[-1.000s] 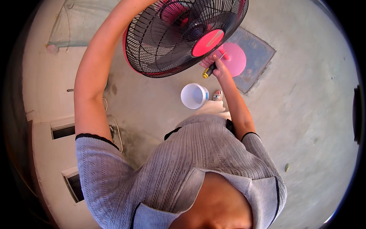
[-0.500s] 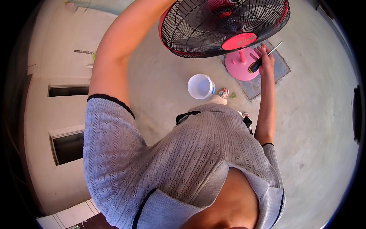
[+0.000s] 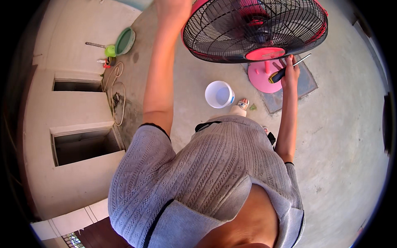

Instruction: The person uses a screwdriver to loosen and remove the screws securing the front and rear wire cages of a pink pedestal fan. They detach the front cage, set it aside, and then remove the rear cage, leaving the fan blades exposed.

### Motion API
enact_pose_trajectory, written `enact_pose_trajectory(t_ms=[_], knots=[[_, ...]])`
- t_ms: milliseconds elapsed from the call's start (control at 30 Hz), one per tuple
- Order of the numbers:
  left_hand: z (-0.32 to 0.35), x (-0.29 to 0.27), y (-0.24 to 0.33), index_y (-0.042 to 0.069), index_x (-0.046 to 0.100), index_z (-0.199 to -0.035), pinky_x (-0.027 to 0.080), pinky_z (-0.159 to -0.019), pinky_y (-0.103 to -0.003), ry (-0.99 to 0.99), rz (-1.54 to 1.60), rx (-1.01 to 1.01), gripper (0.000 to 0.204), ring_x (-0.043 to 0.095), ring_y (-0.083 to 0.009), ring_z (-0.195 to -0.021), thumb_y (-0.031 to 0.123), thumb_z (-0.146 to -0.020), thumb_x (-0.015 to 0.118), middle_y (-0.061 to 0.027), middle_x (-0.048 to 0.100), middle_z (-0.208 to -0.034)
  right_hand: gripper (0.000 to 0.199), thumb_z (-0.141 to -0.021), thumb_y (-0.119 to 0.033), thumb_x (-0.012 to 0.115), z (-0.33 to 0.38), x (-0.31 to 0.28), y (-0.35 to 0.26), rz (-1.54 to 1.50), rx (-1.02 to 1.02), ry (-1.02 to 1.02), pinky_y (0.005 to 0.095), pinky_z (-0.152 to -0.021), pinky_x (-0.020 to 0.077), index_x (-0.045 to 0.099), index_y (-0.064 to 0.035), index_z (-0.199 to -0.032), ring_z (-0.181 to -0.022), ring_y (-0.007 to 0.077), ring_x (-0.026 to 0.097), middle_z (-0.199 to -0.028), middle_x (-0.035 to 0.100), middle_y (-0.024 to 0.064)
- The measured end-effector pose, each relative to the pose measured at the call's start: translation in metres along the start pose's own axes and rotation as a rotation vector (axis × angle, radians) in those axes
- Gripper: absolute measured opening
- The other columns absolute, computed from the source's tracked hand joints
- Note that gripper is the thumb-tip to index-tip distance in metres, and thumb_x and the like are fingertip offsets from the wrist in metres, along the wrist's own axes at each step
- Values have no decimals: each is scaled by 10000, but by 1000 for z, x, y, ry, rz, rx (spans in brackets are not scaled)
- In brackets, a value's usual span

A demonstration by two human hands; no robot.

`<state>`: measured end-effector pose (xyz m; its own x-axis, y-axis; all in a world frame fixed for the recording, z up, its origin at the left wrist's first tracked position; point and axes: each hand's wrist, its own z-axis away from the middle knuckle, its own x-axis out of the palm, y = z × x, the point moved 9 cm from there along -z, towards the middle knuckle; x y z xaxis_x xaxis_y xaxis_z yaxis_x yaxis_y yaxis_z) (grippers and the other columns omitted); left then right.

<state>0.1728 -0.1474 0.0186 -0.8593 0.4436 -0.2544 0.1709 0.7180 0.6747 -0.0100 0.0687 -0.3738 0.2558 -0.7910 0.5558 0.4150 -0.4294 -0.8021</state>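
A fan [image 3: 252, 35] with a black wire grille, pink rim and pink hub cap stands on a round pink base [image 3: 259, 82]. My right hand [image 3: 292, 72] holds a screwdriver [image 3: 278, 76] with a dark and yellow handle, its metal shaft pointing up to the right. Some fingers of that hand reach up to the grille's lower edge, and the others curl about the handle. My left hand [image 3: 175, 11] is at the fan's left rim, partly cut off by the top of the picture. Its fingers are hidden.
A white bucket [image 3: 219, 94] stands on the concrete floor by my foot. The fan's base rests on a grey square slab [image 3: 300, 89]. Along the left wall are a green basin [image 3: 125, 41], a light green container [image 3: 110, 51], a hose [image 3: 117, 74] and two dark openings.
My left arm has drawn lower, bringing part of the hand into view. The fan head sits a little further right in the picture. My right hand still holds the screwdriver, now touching the grille.
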Motion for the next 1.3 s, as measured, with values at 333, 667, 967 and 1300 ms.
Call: enact_pose_trajectory(t_ms=[333, 667, 967, 1300], knots=[[252, -39, -226, -1, 331, -1403, 238, -1129, -555, 235, 686, -1314, 597, 288, -360, -1382, 446, -1008, 316, -197, 343, -1458, 510, -969, -229, 560, 25, 13, -24, -4, -38, 41, 358, -786, 578, 409, 79, -1346, -1062, 239, 582, -1225, 536, 143], [242, -33, -220, -7, 430, -1315, 276, -1122, -516, 186, 661, -1261, 493, 366, -352, -1323, 359, -998, 336, -187, 417, -1400, 511, -982, -202, 546, 55, 22, -56, 64, -123, 72, 349, -902, 534, 392, 93, -1369, -1181, 238, 551, -1277, 537, 151], [240, -30, -222, -28, 428, -1309, 316, -1107, -498, 176, 647, -1248, 492, 413, -338, -1284, 339, -1008, 301, -196, 435, -1377, 484, -986, -190, 529, 46, -13, -107, 364, -437, 225, 387, -868, 578, 385, 48, -1382, -1165, 262, 554, -1284, 506, 193], [275, -8, -252, -63, 419, -1308, 340, -1117, -514, 194, 631, -1390, 456, 411, -382, -1275, 282, -1013, 371, -217, 446, -1345, 269, -924, -76, 556, -28, -89, 74, -171, 163, 270, 597, -809, 565, 489, 11, -1170, -1076, 352, 584, -1092, 565, 164]])
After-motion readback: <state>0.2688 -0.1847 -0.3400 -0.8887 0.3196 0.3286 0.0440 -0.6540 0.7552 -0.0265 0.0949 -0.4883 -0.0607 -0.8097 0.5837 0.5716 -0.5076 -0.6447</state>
